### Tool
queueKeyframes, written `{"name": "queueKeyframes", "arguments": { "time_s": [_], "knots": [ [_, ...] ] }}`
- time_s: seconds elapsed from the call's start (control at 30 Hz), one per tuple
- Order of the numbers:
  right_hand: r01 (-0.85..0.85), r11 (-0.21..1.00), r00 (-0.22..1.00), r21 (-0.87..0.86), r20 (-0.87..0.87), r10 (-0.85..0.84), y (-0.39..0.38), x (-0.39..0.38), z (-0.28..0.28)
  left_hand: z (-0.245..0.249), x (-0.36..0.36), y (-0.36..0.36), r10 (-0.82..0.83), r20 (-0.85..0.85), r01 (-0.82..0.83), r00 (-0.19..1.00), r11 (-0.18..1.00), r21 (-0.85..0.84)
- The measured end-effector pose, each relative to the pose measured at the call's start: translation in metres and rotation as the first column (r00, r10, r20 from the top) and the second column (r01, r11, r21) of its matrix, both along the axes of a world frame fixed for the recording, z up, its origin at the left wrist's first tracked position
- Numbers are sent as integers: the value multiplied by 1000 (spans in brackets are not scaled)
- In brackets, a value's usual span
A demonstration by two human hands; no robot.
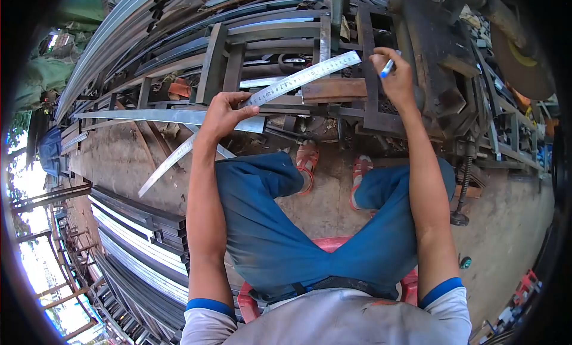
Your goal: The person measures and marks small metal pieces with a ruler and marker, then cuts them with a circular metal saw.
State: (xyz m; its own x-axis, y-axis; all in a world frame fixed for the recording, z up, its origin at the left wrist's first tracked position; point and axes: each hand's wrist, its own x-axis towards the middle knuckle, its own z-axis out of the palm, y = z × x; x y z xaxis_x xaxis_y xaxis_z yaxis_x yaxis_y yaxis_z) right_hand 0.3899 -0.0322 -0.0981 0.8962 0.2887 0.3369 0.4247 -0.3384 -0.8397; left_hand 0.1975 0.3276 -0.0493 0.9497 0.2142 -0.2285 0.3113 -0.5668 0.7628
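Note:
My left hand (229, 114) grips a graduated steel ruler (304, 76), thumb on its face. The ruler slants up to the right across the metal frame. Below my wrist a similar marked metal strip (167, 168) runs down left; my hand hides whether it is the same ruler. My right hand (393, 77) is closed around a white pen with a blue end (387, 69), held just right of the ruler's far end, apart from it. A brown rusty steel piece (335, 90) lies beneath the ruler. A flat silver bar (161, 116) passes beside my left hand.
Long metal profiles (113, 47) are stacked at upper left, more steel tubes (140, 238) at lower left. A dark machine with a disc (515, 59) stands at upper right. A threaded rod (465, 184) stands right of my knee. I sit on a red stool (330, 244).

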Motion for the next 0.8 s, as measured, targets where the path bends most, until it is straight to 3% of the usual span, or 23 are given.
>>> {"name": "queueKeyframes", "arguments": {
  "time_s": [0.03, 0.1, 0.13, 0.17, 0.23, 0.27, 0.33, 0.43, 0.53, 0.63, 0.7, 0.8],
  "knots": [
    [4, 1000, 1000, -7, -3, -4, -3, -2, 5, 3, 2, -5, -28, -21, 27, 999, 999, -34],
    [-84, 981, 975, 177, -188, 118, -8, -7, 17, 6, 6, -13, -57, -13, 56, 998, 996, -70],
    [-137, 974, 959, 181, -221, 176, -9, -9, 19, 7, 7, -16, -82, -1, 81, 997, 992, -98],
    [-139, 975, 959, 174, -223, 177, -10, -14, 24, 10, 9, -17, -79, -2, 79, 997, 991, -105],
    [-108, 917, 881, 384, -390, 267, -10, -25, 38, 15, 13, -16, -127, -23, 123, 992, 982, -145],
    [-114, 917, 879, 382, -392, 272, -11, -26, 41, 15, 14, -17, -125, -11, 122, 992, 984, -133],
    [-245, 921, 903, 303, -275, 331, -12, -25, 43, 11, 18, -15, -145, -22, 144, 989, 988, -52],
    [-329, 919, 872, 218, -304, 385, -9, -20, 30, 9, 25, -9, -163, -44, 167, 986, 981, 97],
    [-277, 932, 872, 232, -346, 345, -4, -18, 23, 25, 39, -19, -114, -57, 128, 992, 889, 439],
    [-255, 947, 888, 195, -342, 309, 0, -17, 16, 19, 67, -7, -133, -104, 168, 986, 820, 546],
    [-156, 988, 948, -15, -282, 146, 3, -16, -1, 7, 78, 0, -113, -97, 148, 989, 820, 552],
    [-60, 981, 980, -186, -196, 23, 13, -26, -13, -16, 87, 9, -121, -33, 119, 992, 834, 538]
  ]
}}
